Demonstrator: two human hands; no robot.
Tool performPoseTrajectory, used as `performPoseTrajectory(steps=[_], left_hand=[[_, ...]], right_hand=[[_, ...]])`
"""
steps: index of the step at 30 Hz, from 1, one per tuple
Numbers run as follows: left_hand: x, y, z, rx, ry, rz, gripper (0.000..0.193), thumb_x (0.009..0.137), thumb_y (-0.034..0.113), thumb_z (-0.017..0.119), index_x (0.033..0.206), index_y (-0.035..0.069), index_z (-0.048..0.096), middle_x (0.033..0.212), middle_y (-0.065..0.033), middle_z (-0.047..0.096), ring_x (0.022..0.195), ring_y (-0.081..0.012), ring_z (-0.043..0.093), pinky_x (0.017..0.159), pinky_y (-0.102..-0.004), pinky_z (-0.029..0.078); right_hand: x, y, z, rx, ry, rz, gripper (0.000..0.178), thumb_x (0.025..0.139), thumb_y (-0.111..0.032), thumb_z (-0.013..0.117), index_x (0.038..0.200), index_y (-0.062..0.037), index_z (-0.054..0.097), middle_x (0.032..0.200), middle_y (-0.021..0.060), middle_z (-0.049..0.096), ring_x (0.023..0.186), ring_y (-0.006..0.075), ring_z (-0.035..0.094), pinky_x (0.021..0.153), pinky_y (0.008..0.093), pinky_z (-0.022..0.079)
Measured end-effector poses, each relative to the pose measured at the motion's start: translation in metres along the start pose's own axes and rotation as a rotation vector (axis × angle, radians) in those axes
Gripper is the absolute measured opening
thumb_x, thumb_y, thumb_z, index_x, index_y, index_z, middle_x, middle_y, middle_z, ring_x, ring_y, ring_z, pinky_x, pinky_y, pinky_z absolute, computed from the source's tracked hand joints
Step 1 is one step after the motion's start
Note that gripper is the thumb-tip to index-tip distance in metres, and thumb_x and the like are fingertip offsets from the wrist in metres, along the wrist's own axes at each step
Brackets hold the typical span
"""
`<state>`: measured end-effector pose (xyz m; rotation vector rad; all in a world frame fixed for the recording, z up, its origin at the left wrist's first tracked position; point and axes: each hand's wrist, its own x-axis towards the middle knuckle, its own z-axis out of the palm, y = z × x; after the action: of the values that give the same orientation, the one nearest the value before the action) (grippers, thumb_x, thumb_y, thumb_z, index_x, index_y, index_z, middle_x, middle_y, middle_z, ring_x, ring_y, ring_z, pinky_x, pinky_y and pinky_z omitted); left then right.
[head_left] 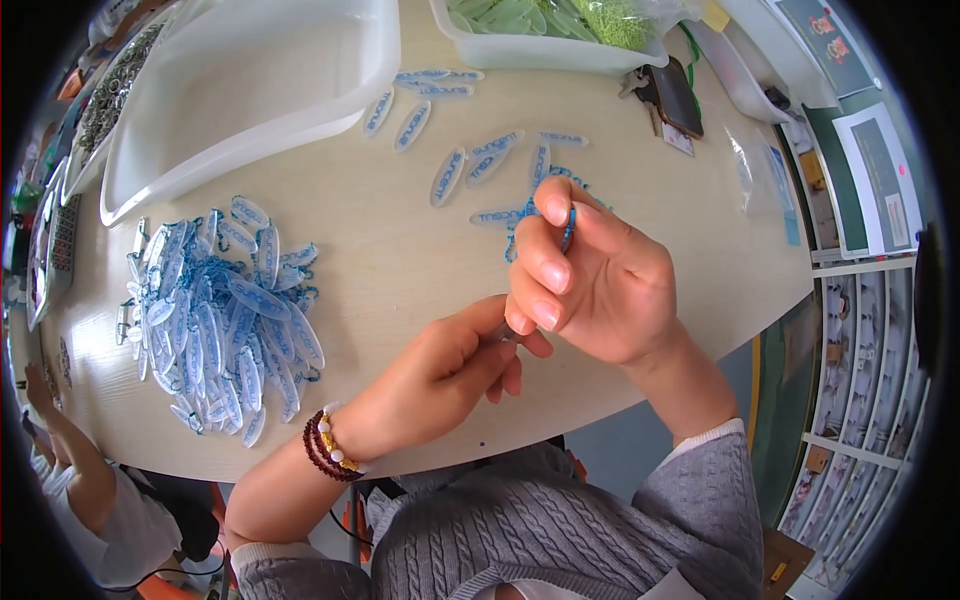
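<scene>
My right hand (610,290) is raised over the table's near edge, with a short piece of blue beaded chain (569,230) pinched between thumb and forefinger. Just below and to its left, my left hand (430,380) has thumb and fingers pressed together; whatever they grip is too small and hidden to name. The two hands' fingertips nearly meet. Behind the right hand lie loose blue chains (512,247) and clear oval tags (448,177) with blue print. To the left rises a large heap of similar tags (262,298) fitted with blue chains.
An off-white bin (250,150) takes up the back left, beside a calculator (62,245). Another bin (560,52) at the back holds green pieces in plastic. A dark phone (677,97) and keys (635,84) lie near it. A co-worker's arm (75,455) shows at far left.
</scene>
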<state>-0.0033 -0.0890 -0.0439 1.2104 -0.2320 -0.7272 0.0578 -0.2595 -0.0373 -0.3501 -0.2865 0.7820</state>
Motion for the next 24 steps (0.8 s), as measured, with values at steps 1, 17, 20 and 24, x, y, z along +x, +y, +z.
performPoseTrajectory(steps=[1, 17, 20, 24], left_hand=[[0.0003, 0.0002, -0.0001, 0.000, 0.000, -0.001, 0.020, 0.089, 0.000, 0.037, 0.104, 0.002, 0.050, 0.090, -0.0017, 0.052, 0.075, -0.0078, 0.051, 0.064, -0.0229, 0.043], [0.0005, 0.0035, -0.0010, -0.013, -0.032, -0.038, 0.024, 0.089, -0.002, 0.036, 0.109, 0.000, 0.048, 0.098, -0.0037, 0.054, 0.075, -0.0088, 0.051, 0.065, -0.0234, 0.045], [-0.0006, 0.0020, -0.0055, -0.072, -0.069, -0.059, 0.023, 0.090, -0.001, 0.037, 0.112, 0.000, 0.046, 0.100, -0.0061, 0.055, 0.076, -0.0102, 0.054, 0.067, -0.0248, 0.047], [-0.0022, 0.0101, -0.0003, -0.442, -0.048, -0.150, 0.030, 0.094, 0.005, 0.039, 0.123, 0.001, 0.037, 0.106, -0.0105, 0.053, 0.083, -0.0147, 0.059, 0.076, -0.0302, 0.051]], right_hand=[[0.0001, 0.0002, 0.0003, 0.001, 0.000, 0.000, 0.019, 0.096, -0.020, 0.033, 0.102, -0.0074, 0.046, 0.086, 0.0114, 0.055, 0.077, 0.0252, 0.060, 0.073, 0.0377, 0.049], [-0.0008, 0.0009, 0.0002, -0.018, -0.020, 0.001, 0.019, 0.096, -0.022, 0.035, 0.101, -0.0072, 0.045, 0.085, 0.0130, 0.056, 0.077, 0.0266, 0.060, 0.072, 0.0357, 0.049], [-0.0016, 0.0001, 0.0011, -0.122, -0.019, 0.018, 0.017, 0.096, -0.022, 0.034, 0.100, -0.0074, 0.042, 0.085, 0.0121, 0.054, 0.077, 0.0257, 0.059, 0.074, 0.0377, 0.048], [-0.0055, 0.0046, 0.0093, -0.562, 0.046, -0.019, 0.015, 0.093, -0.020, 0.041, 0.098, -0.0068, 0.040, 0.092, 0.0120, 0.052, 0.089, 0.0253, 0.057, 0.082, 0.0402, 0.046]])
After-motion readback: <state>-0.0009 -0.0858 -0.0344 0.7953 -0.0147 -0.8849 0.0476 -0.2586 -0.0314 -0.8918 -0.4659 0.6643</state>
